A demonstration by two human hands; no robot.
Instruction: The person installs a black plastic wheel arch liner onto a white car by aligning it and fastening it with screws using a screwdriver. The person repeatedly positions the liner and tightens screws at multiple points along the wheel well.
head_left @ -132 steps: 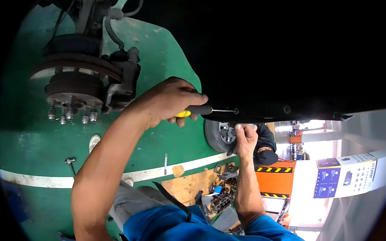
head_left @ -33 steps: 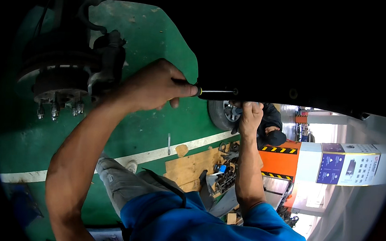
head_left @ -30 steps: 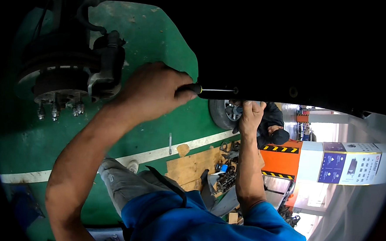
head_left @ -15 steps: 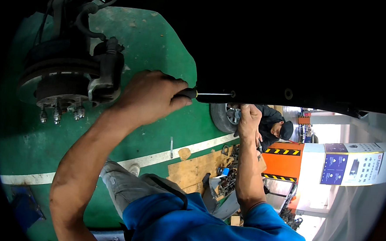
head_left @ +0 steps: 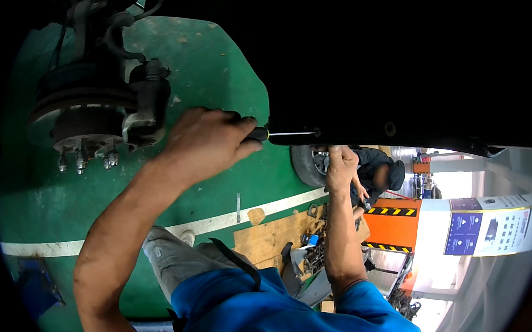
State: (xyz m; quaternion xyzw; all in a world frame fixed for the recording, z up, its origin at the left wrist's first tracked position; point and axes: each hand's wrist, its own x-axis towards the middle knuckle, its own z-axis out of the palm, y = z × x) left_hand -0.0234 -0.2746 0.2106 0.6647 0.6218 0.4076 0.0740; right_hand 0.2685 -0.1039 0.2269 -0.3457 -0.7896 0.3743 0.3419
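Note:
My left hand (head_left: 212, 142) is closed around the dark handle of a screwdriver (head_left: 293, 133). Its thin metal shaft points right, the tip at a small round fastener (head_left: 317, 132) on a dark panel (head_left: 355, 133) overhead. Just below that fastener, my right hand (head_left: 342, 165) pinches the panel's lower edge; its fingertips are partly hidden there. Farther right on the same panel sits another round fastener or hole (head_left: 390, 129). Deep shadow hides most of the panel.
At the left hang a brake disc (head_left: 80, 99) with protruding wheel studs and a caliper (head_left: 150, 100). A co-worker (head_left: 374, 171) crouches beside a wheel (head_left: 307, 166). Cardboard (head_left: 268, 238) with metal parts lies on the green floor. An orange-and-white pillar (head_left: 393, 225) stands at right.
The view has shifted slightly. My left hand and the screwdriver handle sit a little lower, the shaft tilting slightly more upward to the fastener. My right hand keeps its place on the panel edge.

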